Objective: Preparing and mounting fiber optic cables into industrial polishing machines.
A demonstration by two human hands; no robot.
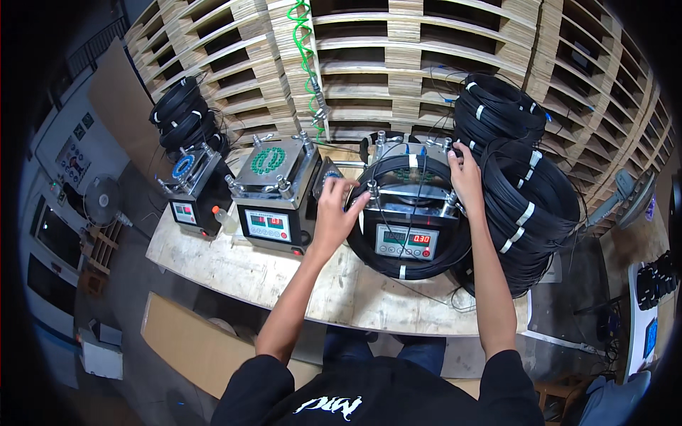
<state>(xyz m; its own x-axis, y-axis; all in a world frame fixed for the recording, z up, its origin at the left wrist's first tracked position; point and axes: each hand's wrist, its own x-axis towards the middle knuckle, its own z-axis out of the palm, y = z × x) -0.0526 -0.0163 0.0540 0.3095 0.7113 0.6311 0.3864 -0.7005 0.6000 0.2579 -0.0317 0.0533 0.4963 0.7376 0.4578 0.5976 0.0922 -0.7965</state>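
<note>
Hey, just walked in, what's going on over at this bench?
A person in a black T-shirt has both hands at a round coil of black cable, which frames the lit display of a boxy metal-topped machine. The left hand is at the coil's left side, the right hand at its upper right. Two similar machines stand to the left; more black coils are stacked on the right.

Workshop / small factory area, prob. part warehouse (clock = full view). Evidence: tall stacks of wooden pallets [405, 71] across 11 to 2 o'clock, green coiled hose [304, 53] hanging at 12, metal-topped machines [266, 195] w/ digital displays on a rough wood bench [206, 259] mid-view, bulk stacks of black cable coils [508, 220] at 3 & 10, plus fan [104, 197] & wall signs [74, 167] approx. 9, bare grey floor [131, 284] at 8.
</note>
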